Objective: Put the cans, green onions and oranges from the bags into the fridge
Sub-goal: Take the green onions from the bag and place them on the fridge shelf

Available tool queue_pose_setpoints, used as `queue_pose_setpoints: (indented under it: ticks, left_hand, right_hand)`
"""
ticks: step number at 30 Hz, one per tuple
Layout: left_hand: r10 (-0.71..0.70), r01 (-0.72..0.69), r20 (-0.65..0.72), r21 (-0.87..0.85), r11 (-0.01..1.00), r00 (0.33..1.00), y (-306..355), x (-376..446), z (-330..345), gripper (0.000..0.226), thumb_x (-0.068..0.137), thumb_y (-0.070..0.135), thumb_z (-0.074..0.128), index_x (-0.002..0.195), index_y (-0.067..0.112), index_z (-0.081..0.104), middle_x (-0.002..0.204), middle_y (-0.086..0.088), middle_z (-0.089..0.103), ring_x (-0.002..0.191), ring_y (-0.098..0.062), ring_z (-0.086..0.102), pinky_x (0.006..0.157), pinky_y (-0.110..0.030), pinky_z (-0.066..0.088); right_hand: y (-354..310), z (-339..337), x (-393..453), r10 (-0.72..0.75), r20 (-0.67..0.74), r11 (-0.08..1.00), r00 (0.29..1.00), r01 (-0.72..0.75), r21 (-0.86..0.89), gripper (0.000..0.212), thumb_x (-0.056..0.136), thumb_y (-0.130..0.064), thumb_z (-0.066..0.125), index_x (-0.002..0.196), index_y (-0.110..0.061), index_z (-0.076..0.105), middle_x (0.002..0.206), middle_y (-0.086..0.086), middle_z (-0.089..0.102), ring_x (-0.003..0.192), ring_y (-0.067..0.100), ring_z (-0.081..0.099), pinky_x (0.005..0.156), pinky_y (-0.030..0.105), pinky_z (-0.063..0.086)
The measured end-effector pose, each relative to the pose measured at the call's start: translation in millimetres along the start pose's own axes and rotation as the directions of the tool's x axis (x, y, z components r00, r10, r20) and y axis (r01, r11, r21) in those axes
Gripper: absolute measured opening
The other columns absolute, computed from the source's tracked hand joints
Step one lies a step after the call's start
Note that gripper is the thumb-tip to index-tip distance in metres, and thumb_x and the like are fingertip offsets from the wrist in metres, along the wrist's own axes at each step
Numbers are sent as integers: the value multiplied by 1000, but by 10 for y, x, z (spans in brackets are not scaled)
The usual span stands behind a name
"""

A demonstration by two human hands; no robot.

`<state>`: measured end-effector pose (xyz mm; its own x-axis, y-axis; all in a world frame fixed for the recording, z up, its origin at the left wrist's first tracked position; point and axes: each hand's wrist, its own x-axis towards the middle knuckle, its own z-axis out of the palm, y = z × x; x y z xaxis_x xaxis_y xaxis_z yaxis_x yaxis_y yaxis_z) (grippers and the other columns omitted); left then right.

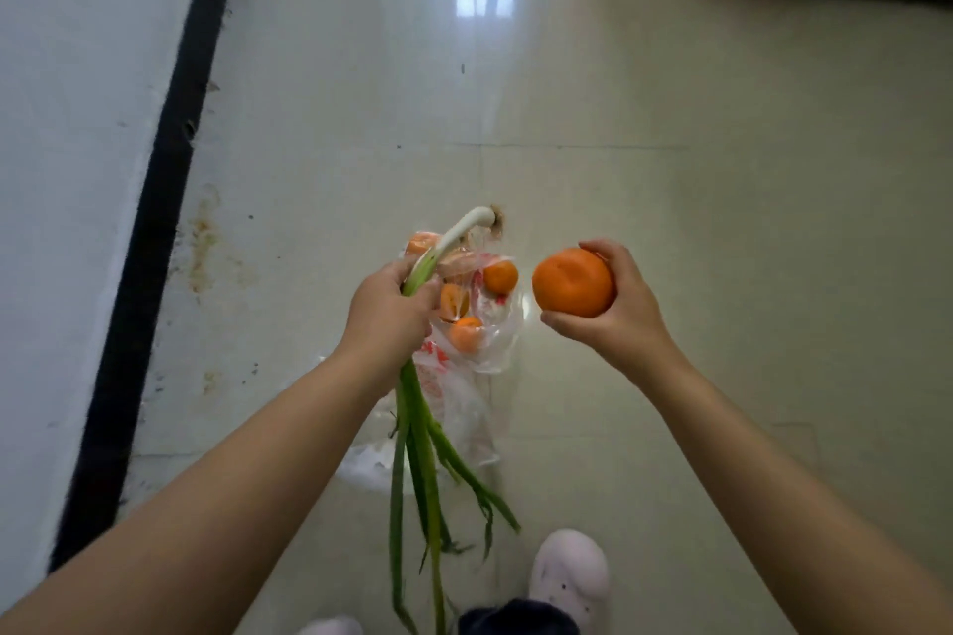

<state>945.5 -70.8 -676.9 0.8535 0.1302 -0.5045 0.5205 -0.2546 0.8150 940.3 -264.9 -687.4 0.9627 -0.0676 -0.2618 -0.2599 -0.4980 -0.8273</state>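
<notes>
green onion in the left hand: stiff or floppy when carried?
Probably floppy: the green onion droops below the left hand, its leaves splaying loose. The white stalk end above the grip holds a gentle curve, so likely firmer there. It looks light for its length.

We were standing in a home, in a room or hallway with a glossy pale tiled floor (593, 93) that mirrored a window. A white wall (77, 119) met the floor at a black baseboard (170, 160). A clear plastic shopping bag (464, 376) of oranges (500, 276) lay on the tiles, a household detail.
</notes>
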Motion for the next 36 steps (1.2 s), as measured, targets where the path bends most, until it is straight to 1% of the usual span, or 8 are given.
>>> queue_pose_setpoints:
  ticks: [6, 10, 15, 22, 27, 31, 34, 36]
  left_hand:
    - [126, -137, 191, 47, 989, 974, 2366, -836, 331, 19, 96, 8, 48, 112, 14, 57, 69, 0, 49, 51, -14, 38, 47, -21, 33]
    - [269, -298, 252, 84, 951, 930, 4002, -1331, 715, 24, 95, 7, 48, 117, 7, 58, 69, -2, 48, 52, -14, 37, 48, -21, 33]
    - [432, -503, 318, 189, 843, 844, 5687, -1904, 1295, 21, 92, 6, 49, 108, 13, 60, 73, -6, 49, 56, -14, 40, 55, -24, 38]
    - [390, -492, 350, 277, 826, 852, 7223, -2051, 2099, 26, 92, 9, 44, 67, 11, 51, 60, -6, 43, 49, -16, 37, 47, -22, 33]
    - [421, -479, 334, 112, 871, 843, 8350, -1772, 2680, 32, 90, 4, 34, 58, 7, 41, 49, -7, 41, 44, -17, 33, 38, -15, 27]
    - [531, -610, 384, 114, 784, 755, 9287, -1558, 3198, 32, 93, 3, 36, 62, 5, 44, 58, -9, 40, 49, -18, 35, 46, -23, 30]
    - [646, -733, 399, 109, 671, 651, 9949, -1340, 3650, 16, 93, 1, 42, 84, 5, 54, 65, -6, 46, 57, -16, 42, 58, -25, 37]
    - [735, -813, 400, 50, 579, 548, 10341, -1186, 3985, 15, 95, 3, 43, 101, 13, 53, 72, -3, 48, 64, -13, 45, 67, -27, 41]
  right_hand:
    - [-1405, -2027, -641, 112, -100, 963, 989, -83, 257, 59, 65, -3, 80, 96, -38, 43, 97, -25, 40, 81, 5, 51, 63, 16, 46]
    - [-2191, -3506, -812, 147, -186, 904, 971, -56, 423, 64, 57, 5, 80, 97, -33, 46, 96, -14, 46, 83, 11, 53, 65, 20, 50]
    - [-2851, -5032, -985, 116, -127, 710, 985, 7, 704, 49, 55, 0, 51, 95, -28, 49, 105, 5, 46, 92, 24, 51, 76, 34, 49]
    - [-3311, -6612, -750, 43, -385, 894, 922, 136, 426, 54, 71, 11, 69, 108, -20, 45, 108, 7, 47, 85, 17, 53, 67, 27, 48]
    - [-3490, -7706, -95, 33, -461, 921, 887, 151, 358, 39, 81, -2, 64, 112, -19, 47, 111, 7, 47, 100, 23, 49, 70, 32, 49]
    - [-3712, -8596, 588, 19, -494, 955, 869, 131, 267, 54, 78, -4, 69, 126, -15, 46, 116, 7, 43, 104, 26, 48, 73, 38, 53]
    - [-3787, -9292, 1096, -28, -559, 976, 829, 143, 162, 53, 72, -11, 76, 115, -22, 47, 116, 7, 45, 110, 31, 50, 87, 47, 53]
    - [-3798, -9743, 1420, -61, -619, 970, 783, 193, 149, 47, 73, -16, 76, 109, -21, 46, 113, 7, 48, 104, 28, 51, 75, 39, 54]
